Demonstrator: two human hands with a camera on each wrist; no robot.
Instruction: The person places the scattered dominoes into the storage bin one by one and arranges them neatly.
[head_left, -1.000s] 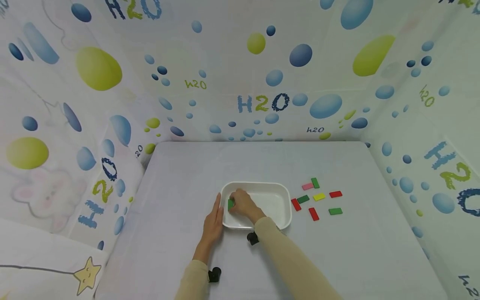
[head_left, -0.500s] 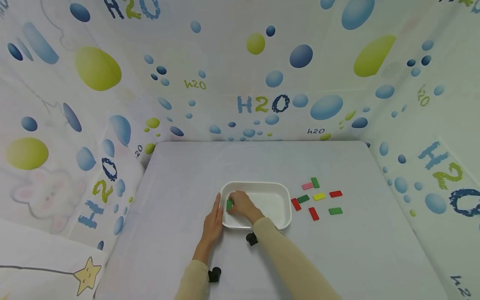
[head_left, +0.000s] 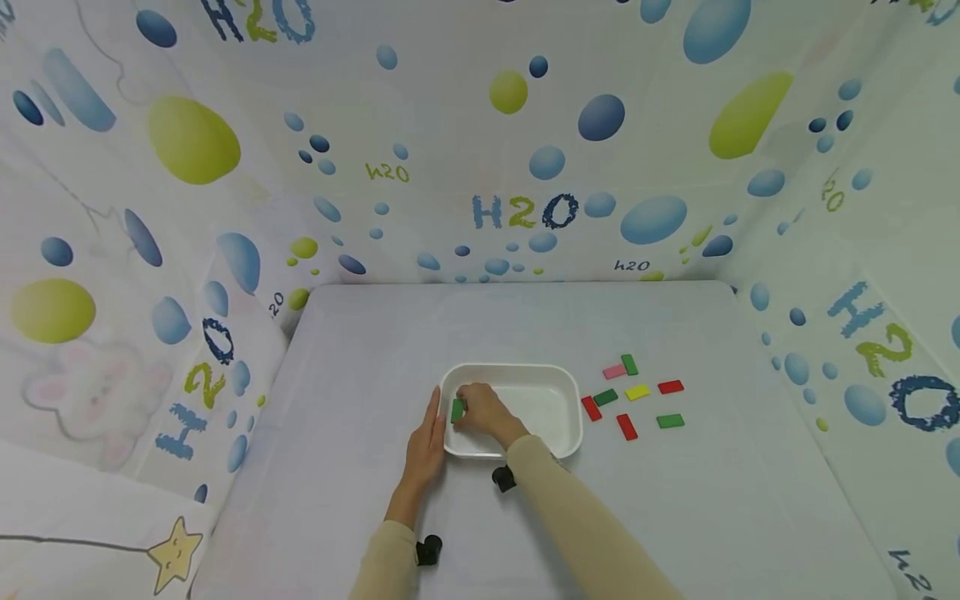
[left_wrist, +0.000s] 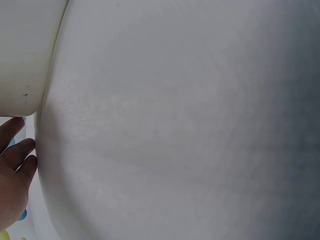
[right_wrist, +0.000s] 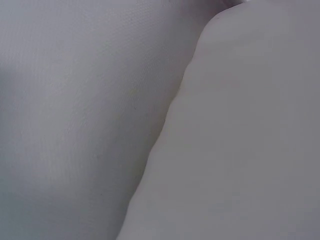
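Observation:
A white rectangular tray (head_left: 540, 451) stands on the table in the head view. Inside its left end my right hand (head_left: 483, 412) pinches a small green block (head_left: 457, 410) with the fingertips. Along the outside of the tray's left wall lies my left hand (head_left: 427, 446), fingers straight and touching the rim. The left wrist view shows part of that hand (left_wrist: 15, 170) beside the tray's wall (left_wrist: 25, 75). Only pale surfaces fill the right wrist view; the right hand's fingers and the block are hidden there.
Right of the tray lie several loose flat blocks: a red block (head_left: 592, 408) near its wall, a dark green block (head_left: 606, 397), a yellow block (head_left: 637, 392), a pink block (head_left: 614, 372) and others. A patterned curtain (head_left: 450, 150) surrounds the table.
The green block and my right fingertips have shifted very slightly left inside the tray. My left hand and the loose blocks stay put.

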